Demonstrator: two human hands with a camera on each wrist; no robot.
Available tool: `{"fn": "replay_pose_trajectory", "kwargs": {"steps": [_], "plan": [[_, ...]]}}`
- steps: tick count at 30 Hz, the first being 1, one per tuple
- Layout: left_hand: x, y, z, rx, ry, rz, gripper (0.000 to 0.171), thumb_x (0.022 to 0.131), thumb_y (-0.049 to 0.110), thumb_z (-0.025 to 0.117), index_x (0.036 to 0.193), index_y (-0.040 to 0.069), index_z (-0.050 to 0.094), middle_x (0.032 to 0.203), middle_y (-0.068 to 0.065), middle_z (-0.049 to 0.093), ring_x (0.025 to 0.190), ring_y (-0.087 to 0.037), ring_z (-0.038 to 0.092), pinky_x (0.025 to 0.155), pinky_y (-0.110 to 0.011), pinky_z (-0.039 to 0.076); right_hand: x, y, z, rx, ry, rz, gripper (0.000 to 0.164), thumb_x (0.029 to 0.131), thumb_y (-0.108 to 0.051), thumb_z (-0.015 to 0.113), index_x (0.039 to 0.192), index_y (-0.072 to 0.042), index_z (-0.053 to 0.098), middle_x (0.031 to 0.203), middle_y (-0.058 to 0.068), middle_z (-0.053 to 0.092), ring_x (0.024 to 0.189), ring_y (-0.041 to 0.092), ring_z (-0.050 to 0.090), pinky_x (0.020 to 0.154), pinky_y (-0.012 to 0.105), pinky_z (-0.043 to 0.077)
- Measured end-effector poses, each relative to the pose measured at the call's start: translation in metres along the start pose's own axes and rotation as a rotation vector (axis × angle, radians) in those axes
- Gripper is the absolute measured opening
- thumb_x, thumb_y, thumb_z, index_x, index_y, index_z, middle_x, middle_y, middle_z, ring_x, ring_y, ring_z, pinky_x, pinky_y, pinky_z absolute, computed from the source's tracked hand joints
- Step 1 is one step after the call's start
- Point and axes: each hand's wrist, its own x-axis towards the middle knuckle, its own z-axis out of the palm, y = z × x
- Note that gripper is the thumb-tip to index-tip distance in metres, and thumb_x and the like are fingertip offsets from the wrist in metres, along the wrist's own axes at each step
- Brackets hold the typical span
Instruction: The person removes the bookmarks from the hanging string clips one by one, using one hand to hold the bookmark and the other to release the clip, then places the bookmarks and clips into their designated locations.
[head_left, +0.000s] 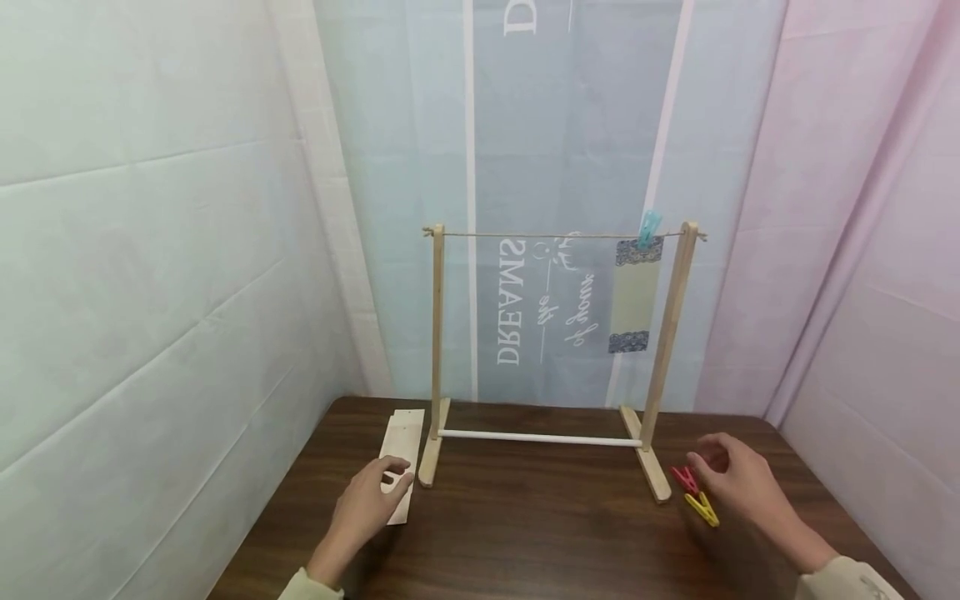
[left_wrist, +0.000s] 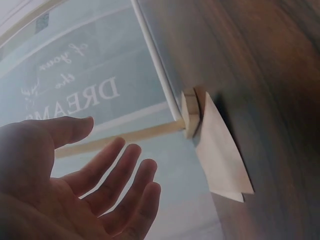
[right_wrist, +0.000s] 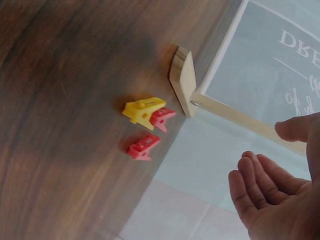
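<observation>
My left hand [head_left: 367,500] hovers over the pale paper strips [head_left: 402,437] at the left of the table, its fingers loosely bent and holding nothing. The left wrist view shows the strips [left_wrist: 220,150] overlapping beside the rack's foot. On the right, my right hand [head_left: 738,479] is raised near the clothespins, with nothing between thumb and fingers. A yellow clothespin [right_wrist: 144,111] lies against a red clothespin [right_wrist: 162,118], and another red clothespin [right_wrist: 143,146] lies a little apart. From the string [head_left: 525,235] hangs a cream strip [head_left: 636,296] with blue patterned ends, held by a blue clothespin [head_left: 648,228].
A wooden rack stands at the back of the dark table [head_left: 525,525], with a left post [head_left: 437,333], a right post [head_left: 671,333] and a white lower bar [head_left: 540,437]. Behind it hangs a blue lettered curtain [head_left: 562,125], and pale cloth walls [head_left: 150,250] enclose the sides.
</observation>
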Motion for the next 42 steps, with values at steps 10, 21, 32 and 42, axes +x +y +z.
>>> {"fn": "replay_pose_trajectory", "kwargs": {"steps": [10,21,32,42], "plan": [[0.006,0.021,0.004,-0.037,-0.016,0.046,0.023,0.103,0.032,0.075,0.122,0.019,0.076,0.119,-0.001,0.075,0.107,-0.027,0.072,0.077,-0.049,0.058,0.014,-0.012,-0.013,0.036,0.197,-0.214,0.029,0.094,-0.012,0.084,0.118,0.0,0.071,0.098,0.007,0.074,0.085,0.022,0.07,0.073,0.016,0.053],[0.012,0.036,0.008,-0.116,-0.012,0.122,0.025,0.103,0.031,0.076,0.124,0.019,0.075,0.12,-0.002,0.074,0.107,-0.029,0.07,0.078,-0.044,0.056,0.029,-0.028,-0.028,0.016,0.268,-0.336,0.036,0.088,-0.007,0.088,0.119,-0.001,0.073,0.098,0.008,0.074,0.086,0.019,0.066,0.078,0.014,0.047],[0.023,0.061,0.01,-0.19,0.029,0.226,0.025,0.103,0.024,0.075,0.128,0.017,0.075,0.124,0.001,0.074,0.113,-0.025,0.071,0.094,-0.052,0.057,0.045,-0.042,-0.045,0.084,0.248,-0.418,0.039,0.087,0.001,0.086,0.123,0.003,0.069,0.104,0.016,0.073,0.091,0.012,0.064,0.069,0.012,0.056],[0.031,0.079,0.021,-0.241,0.002,0.292,0.025,0.103,0.02,0.074,0.128,0.016,0.074,0.128,-0.004,0.073,0.116,-0.029,0.07,0.098,-0.056,0.057,0.063,-0.049,-0.054,0.044,0.334,-0.509,0.043,0.082,0.006,0.086,0.122,0.006,0.07,0.102,0.014,0.075,0.089,0.022,0.066,0.087,0.008,0.045]]}}
